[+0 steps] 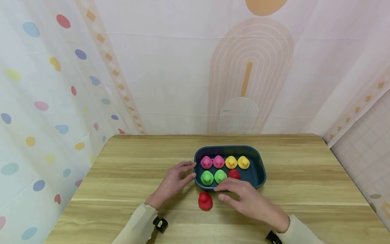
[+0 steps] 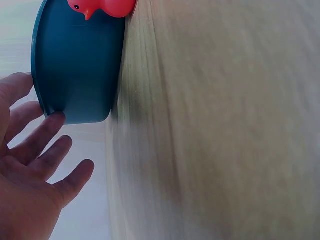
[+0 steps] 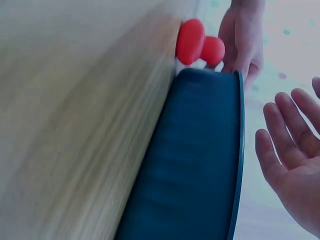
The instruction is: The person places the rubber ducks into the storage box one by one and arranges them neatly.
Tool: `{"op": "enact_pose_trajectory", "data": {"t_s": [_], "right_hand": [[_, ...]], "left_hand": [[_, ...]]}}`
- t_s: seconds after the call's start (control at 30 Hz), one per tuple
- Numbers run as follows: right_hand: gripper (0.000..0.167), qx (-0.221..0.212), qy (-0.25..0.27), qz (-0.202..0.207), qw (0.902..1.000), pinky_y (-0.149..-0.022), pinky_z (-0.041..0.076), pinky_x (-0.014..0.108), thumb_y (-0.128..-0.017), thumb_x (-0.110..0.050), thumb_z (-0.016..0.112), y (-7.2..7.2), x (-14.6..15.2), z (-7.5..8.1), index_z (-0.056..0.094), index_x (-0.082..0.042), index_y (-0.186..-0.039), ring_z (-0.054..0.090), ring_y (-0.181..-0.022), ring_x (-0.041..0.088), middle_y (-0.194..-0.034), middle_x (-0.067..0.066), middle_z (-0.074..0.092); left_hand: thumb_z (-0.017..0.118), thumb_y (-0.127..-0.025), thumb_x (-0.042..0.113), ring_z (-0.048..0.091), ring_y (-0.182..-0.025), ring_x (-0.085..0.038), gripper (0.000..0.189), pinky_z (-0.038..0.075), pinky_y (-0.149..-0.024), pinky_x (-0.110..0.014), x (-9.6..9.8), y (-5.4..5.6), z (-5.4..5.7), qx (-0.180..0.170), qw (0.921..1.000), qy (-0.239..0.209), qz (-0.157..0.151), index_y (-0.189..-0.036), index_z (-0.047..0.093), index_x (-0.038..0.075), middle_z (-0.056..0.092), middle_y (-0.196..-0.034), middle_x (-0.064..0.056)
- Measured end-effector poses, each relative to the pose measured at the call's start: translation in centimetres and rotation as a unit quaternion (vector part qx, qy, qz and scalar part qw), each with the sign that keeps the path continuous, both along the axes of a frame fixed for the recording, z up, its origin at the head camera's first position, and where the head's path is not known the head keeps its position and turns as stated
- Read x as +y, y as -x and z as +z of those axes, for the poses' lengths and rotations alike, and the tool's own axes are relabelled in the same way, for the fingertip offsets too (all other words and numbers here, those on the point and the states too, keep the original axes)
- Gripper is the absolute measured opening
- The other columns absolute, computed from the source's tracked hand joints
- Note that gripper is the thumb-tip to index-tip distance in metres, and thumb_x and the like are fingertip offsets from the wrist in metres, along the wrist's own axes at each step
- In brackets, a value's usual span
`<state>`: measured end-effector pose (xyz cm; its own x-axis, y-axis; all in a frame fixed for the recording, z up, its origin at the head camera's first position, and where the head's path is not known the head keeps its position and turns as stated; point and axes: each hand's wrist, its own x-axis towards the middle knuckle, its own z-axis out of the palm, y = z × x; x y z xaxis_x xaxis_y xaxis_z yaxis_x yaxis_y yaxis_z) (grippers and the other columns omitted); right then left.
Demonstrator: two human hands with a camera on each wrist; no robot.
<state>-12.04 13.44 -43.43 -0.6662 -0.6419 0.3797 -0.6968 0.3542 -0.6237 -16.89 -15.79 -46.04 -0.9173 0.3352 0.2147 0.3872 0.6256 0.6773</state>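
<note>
A dark blue bin (image 1: 257,169) holds a row of two pink ducks (image 1: 212,162) and two yellow ducks (image 1: 237,162). In front of them sit two green ducks (image 1: 207,178) and a red duck (image 1: 234,174) partly hidden by my right hand. Another red duck (image 1: 205,201) rests on the table before the bin's front left corner. My left hand (image 1: 170,183) has its fingertips at the bin's left rim, fingers loosely spread. Over the front rim hovers my right hand (image 1: 243,198), its fingers extended and nothing in them; the right wrist view shows its palm (image 3: 300,175) beside the bin wall.
The wooden table (image 1: 131,169) extends to both sides of the bin. Behind it hangs a pale patterned curtain (image 1: 170,67), and a dotted one (image 1: 45,84) drapes along the left side. Black straps (image 1: 160,224) sit at both wrists.
</note>
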Motion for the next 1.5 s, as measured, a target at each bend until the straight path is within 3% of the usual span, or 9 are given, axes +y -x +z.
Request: {"op": "enact_pose_trajectory", "data": {"t_s": [0.4,0.6,0.73,0.93,1.17,1.3,1.5], "right_hand": [[0.039,-0.092,-0.078,0.063,0.9907,-0.107,0.051,0.036,-0.107,-0.043,0.055,-0.6,-1.8,-0.2,0.071,-0.018,-0.132,0.06,-0.125,0.012,-0.137,-0.006,0.064],[0.039,-0.101,-0.139,0.093,0.9807,-0.109,0.049,0.034,-0.107,-0.041,0.057,-0.5,-2.5,-0.4,0.068,-0.019,-0.137,0.054,-0.132,0.012,-0.145,-0.005,0.059],[0.037,-0.081,-0.162,0.102,0.9782,-0.11,0.049,0.035,-0.107,-0.04,0.057,-0.4,-2.8,-0.6,0.069,-0.02,-0.135,0.051,-0.136,0.013,-0.149,-0.004,0.056],[0.034,-0.065,-0.174,0.111,0.9764,-0.113,0.045,0.036,-0.107,-0.037,0.058,-0.3,-3.2,-0.8,0.07,-0.02,-0.133,0.048,-0.139,0.014,-0.151,-0.005,0.055],[0.035,-0.117,-0.157,0.17,0.9659,-0.11,0.047,0.031,-0.107,-0.036,0.059,0.0,-3.7,-0.8,0.067,-0.02,-0.137,0.052,-0.134,0.008,-0.146,-0.007,0.058],[0.035,-0.127,-0.144,0.192,0.9625,-0.106,0.049,0.028,-0.106,-0.036,0.06,0.1,-3.9,-0.8,0.065,-0.022,-0.138,0.054,-0.128,0.006,-0.143,-0.008,0.06],[0.034,-0.075,-0.144,0.169,0.9721,-0.102,0.049,0.022,-0.104,-0.032,0.065,-0.1,-4.8,-1.1,0.066,-0.018,-0.136,0.056,-0.122,0.005,-0.137,-0.007,0.062]], "left_hand": [[0.071,-0.101,0.024,0.056,-0.133,-0.036,0.042,0.045,-0.111,-0.055,0.0,0.0,-0.2,0.0,1.0,0.007,0.0,-0.139,0.067,0.008,0.061,-0.142,-0.013],[0.071,-0.101,0.026,0.055,-0.134,-0.036,0.042,0.045,-0.111,-0.056,0.0,0.0,-0.3,-0.001,1.0,0.007,0.003,-0.139,0.067,0.009,0.061,-0.143,-0.013],[0.071,-0.101,0.026,0.055,-0.134,-0.037,0.042,0.045,-0.111,-0.056,0.0,0.0,-0.3,-0.002,1.0,0.005,0.001,-0.139,0.067,0.009,0.061,-0.143,-0.013],[0.07,-0.101,0.026,0.056,-0.134,-0.036,0.042,0.046,-0.11,-0.056,0.0,-0.1,-0.3,-0.002,1.0,0.007,0.003,-0.139,0.067,0.009,0.061,-0.143,-0.013],[0.07,-0.101,0.025,0.056,-0.133,-0.036,0.042,0.046,-0.11,-0.056,0.0,0.0,-0.2,0.0,0.9999,0.013,0.003,-0.139,0.067,0.009,0.061,-0.142,-0.013],[0.07,-0.101,0.025,0.057,-0.133,-0.036,0.042,0.046,-0.11,-0.055,0.0,0.0,-0.2,0.0,0.9999,0.011,0.003,-0.139,0.067,0.009,0.062,-0.142,-0.012],[0.07,-0.101,0.024,0.057,-0.132,-0.036,0.041,0.047,-0.109,-0.055,0.0,0.0,-0.2,0.005,1.0,0.007,0.002,-0.139,0.067,0.008,0.062,-0.141,-0.013]]}}
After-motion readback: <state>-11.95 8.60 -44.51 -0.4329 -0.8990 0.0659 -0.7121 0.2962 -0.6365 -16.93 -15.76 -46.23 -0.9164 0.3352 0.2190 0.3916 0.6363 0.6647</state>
